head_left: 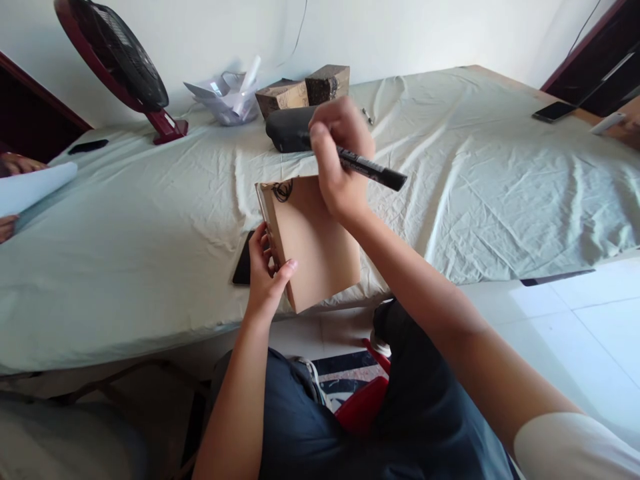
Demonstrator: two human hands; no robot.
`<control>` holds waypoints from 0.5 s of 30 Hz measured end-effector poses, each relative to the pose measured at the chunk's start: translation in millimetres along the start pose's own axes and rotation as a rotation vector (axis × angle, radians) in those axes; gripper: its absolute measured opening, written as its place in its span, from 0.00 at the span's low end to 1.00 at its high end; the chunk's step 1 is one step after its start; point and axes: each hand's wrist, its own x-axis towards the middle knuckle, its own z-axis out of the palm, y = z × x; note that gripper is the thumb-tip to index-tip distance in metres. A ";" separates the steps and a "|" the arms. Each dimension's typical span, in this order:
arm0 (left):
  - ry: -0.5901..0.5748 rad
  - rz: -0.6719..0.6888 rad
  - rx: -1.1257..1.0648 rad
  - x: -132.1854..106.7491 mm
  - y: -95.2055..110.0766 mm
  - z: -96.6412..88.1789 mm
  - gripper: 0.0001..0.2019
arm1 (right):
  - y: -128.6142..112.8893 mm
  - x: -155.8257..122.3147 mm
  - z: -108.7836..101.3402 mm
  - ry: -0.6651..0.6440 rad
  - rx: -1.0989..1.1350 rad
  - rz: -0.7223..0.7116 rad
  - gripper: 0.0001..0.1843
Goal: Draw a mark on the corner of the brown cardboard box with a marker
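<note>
A brown cardboard box (317,247) is tilted at the front edge of the table, with black looped scribbles at its upper left corner. My left hand (267,270) grips its left side, thumb on the broad face and fingers behind the edge. Above the box's upper right part, my right hand (343,157) is closed around a black marker (373,168). One end of the marker points to the lower right; its other end is hidden by my fingers. A dark phone (243,260) lies partly behind my left hand.
Behind the box lie a dark case (287,130), two patterned cardboard boxes (283,97) and a clear plastic basket (233,110) with papers. A fan (123,63) stands at back left. Another person's hand (20,163) holds white paper at far left. A phone (554,112) lies at right.
</note>
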 end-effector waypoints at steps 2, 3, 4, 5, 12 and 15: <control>-0.002 0.005 -0.002 1.5 -3.6 -1.3 0.51 | 0.8 7.5 -4.3 0.133 0.002 -0.036 0.12; 0.005 0.010 -0.005 3.1 -6.8 -2.6 0.52 | 3.6 12.6 -7.7 0.184 -0.038 -0.044 0.11; 0.012 0.014 -0.009 5.4 -10.7 -4.5 0.53 | 8.7 17.8 -12.1 0.238 -0.104 -0.050 0.12; 0.022 0.018 -0.013 8.1 -15.2 -6.7 0.54 | 16.3 22.7 -17.4 0.265 -0.219 -0.027 0.14; 0.106 -0.091 -0.125 20.3 -25.7 -16.5 0.46 | 109.0 12.1 -67.9 0.090 -0.387 0.339 0.07; 0.188 -0.177 -0.202 19.7 -13.4 -13.9 0.40 | 128.4 -6.9 -87.9 -0.066 -0.322 0.697 0.20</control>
